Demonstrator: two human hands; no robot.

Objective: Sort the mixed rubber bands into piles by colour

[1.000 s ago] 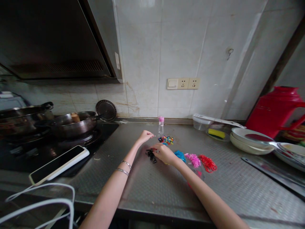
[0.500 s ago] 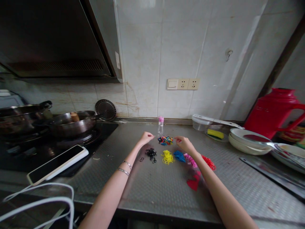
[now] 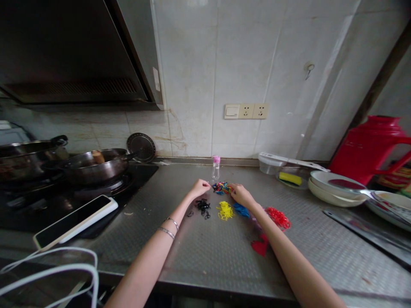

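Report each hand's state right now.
Left hand: pinched closed; whether it holds anything cannot be told.
Right hand: at the multicoloured pile; open or closed cannot be told.

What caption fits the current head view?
Left hand and right hand flank piled multicoloured bands, black pile and yellow pile on the near side.

L hand [image 3: 200, 188] prob. pinched; R hand [image 3: 242, 195] curled inwd.
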